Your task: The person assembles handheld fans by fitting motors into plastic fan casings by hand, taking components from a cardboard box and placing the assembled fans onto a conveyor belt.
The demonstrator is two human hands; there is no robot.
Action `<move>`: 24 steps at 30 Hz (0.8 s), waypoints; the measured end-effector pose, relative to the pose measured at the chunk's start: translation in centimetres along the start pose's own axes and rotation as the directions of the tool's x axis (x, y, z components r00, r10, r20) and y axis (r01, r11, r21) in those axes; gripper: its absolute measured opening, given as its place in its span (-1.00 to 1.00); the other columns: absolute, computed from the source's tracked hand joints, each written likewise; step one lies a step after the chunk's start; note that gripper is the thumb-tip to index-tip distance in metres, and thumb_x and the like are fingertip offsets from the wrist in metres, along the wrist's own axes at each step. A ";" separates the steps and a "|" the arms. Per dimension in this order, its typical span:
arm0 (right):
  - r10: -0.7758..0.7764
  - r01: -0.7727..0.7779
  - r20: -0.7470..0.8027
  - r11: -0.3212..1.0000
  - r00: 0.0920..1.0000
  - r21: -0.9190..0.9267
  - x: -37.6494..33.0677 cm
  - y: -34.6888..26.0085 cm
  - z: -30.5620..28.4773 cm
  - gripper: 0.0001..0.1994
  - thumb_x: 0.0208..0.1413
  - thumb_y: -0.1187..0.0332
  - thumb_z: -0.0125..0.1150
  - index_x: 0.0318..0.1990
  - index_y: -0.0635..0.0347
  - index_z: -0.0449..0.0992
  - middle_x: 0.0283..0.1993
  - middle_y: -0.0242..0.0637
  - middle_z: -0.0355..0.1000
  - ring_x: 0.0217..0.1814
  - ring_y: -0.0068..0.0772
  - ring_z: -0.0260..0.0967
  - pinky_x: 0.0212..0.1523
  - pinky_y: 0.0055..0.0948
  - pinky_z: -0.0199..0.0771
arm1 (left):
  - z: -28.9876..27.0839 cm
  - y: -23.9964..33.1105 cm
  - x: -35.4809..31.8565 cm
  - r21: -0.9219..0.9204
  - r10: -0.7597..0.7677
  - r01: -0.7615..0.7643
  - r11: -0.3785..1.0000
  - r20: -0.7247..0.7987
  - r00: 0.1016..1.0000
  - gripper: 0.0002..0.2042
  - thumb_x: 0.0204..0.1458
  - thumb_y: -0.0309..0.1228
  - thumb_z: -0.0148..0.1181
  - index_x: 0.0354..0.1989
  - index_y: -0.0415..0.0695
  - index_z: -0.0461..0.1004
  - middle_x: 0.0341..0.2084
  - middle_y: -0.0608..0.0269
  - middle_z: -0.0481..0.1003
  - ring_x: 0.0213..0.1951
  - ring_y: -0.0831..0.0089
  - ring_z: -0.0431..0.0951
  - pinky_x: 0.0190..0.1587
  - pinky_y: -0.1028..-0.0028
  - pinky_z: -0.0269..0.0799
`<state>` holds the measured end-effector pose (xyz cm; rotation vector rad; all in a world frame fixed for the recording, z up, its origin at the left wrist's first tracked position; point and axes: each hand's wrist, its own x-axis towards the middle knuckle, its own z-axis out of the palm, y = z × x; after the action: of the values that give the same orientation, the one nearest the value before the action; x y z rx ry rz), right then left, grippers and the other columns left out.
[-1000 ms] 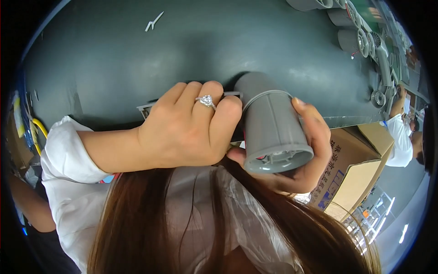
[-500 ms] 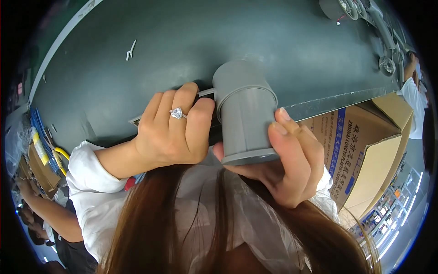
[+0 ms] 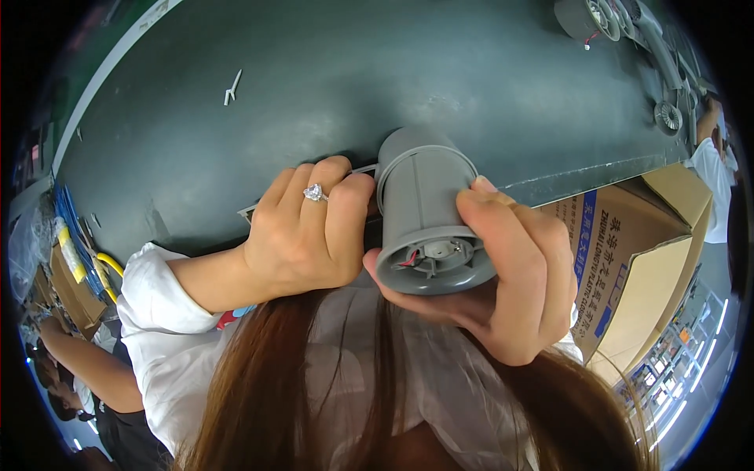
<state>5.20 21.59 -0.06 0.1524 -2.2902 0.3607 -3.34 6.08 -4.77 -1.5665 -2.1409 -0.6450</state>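
A grey plastic cylindrical housing (image 3: 428,192) is in my right hand (image 3: 514,263), the fingers on its right side and the thumb near its lower left rim. Its flanged near end faces me, with a small motor (image 3: 440,250), ribs and a red wire inside. My left hand (image 3: 310,228), with a ring on one finger, is closed just left of the housing. From that fist a thin pale strip (image 3: 364,169) reaches to the housing's side. It looks like part of a slim tool, mostly hidden by my fingers; its kind I cannot make out.
A small pale plastic scrap (image 3: 233,88) lies on the dark green table (image 3: 314,78). Similar grey housings (image 3: 585,17) and a round finned part (image 3: 667,115) are at the far right. An open cardboard box (image 3: 628,259) stands right, blue cables (image 3: 71,228) left. Other people are at both sides.
The housing has tilted and come slightly nearer, so its near end with motor and red wire now shows. Both hands have shifted slightly right.
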 end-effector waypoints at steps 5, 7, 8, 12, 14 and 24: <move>-0.052 0.041 0.120 0.995 0.991 0.094 1.1 1.2 -0.6 -0.46 -0.45 0.24 0.58 -0.31 0.41 0.48 -0.43 -0.14 0.45 -0.53 -0.35 0.41 -0.58 -0.53 0.46 | 0.0 0.1 -0.1 -0.033 -0.016 0.017 0.999 0.017 1.000 -0.80 -0.20 -0.59 0.10 -0.35 -0.38 0.36 -0.52 0.02 0.38 -0.62 0.34 0.37 -0.63 0.47 0.28; -0.035 0.022 0.128 0.994 0.991 0.106 0.9 1.2 -0.6 -0.44 -0.48 0.26 0.59 -0.29 0.41 0.48 -0.42 -0.14 0.45 -0.52 -0.35 0.41 -0.56 -0.52 0.45 | 0.0 0.2 -0.2 -0.117 -0.080 0.085 0.989 0.045 0.996 -0.80 -0.21 -0.59 0.09 -0.35 -0.38 0.36 -0.53 0.03 0.38 -0.62 0.34 0.38 -0.63 0.47 0.30; -0.021 0.004 0.133 0.992 0.991 0.123 0.9 1.2 -0.6 -0.42 -0.51 0.27 0.60 -0.27 0.41 0.48 -0.42 -0.13 0.46 -0.52 -0.35 0.41 -0.54 -0.52 0.45 | 0.0 0.3 -0.2 -0.116 -0.085 0.089 0.989 0.039 0.996 -0.80 -0.21 -0.59 0.09 -0.35 -0.38 0.36 -0.53 0.03 0.38 -0.62 0.34 0.38 -0.63 0.47 0.30; 0.054 -0.086 0.186 0.982 0.981 0.170 0.6 1.0 -0.9 -0.40 -0.56 0.28 0.61 -0.26 0.39 0.48 -0.38 -0.12 0.46 -0.48 -0.34 0.42 -0.49 -0.51 0.46 | 0.0 0.4 -0.3 -0.125 -0.093 0.098 0.987 0.042 0.995 -0.82 -0.20 -0.60 0.09 -0.36 -0.37 0.36 -0.54 0.03 0.38 -0.63 0.35 0.37 -0.64 0.47 0.31; 0.088 -0.123 0.183 0.975 0.979 0.187 0.2 1.0 -0.9 -0.35 -0.58 0.28 0.63 -0.22 0.36 0.46 -0.33 -0.10 0.45 -0.39 -0.32 0.44 -0.42 -0.48 0.48 | 0.1 0.5 -0.3 -0.115 -0.098 0.102 0.988 0.035 0.995 -0.82 -0.20 -0.60 0.09 -0.37 -0.37 0.36 -0.54 0.02 0.38 -0.64 0.35 0.37 -0.64 0.48 0.31; 0.033 -0.204 0.408 0.900 0.912 0.385 0.5 2.1 -0.9 -0.21 -0.56 0.31 0.64 -0.08 0.32 0.27 -0.07 0.00 0.36 -0.10 -0.17 0.43 -0.10 -0.30 0.51 | 0.6 0.3 0.0 -0.092 -0.083 0.080 0.993 -0.022 0.996 -0.78 -0.29 -0.57 0.09 -0.39 -0.36 0.34 -0.57 0.09 0.32 -0.64 0.39 0.34 -0.65 0.51 0.29</move>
<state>5.06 23.91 0.43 0.3258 -2.5915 0.9699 -3.05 6.53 -5.24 -1.5142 -2.1937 -0.7958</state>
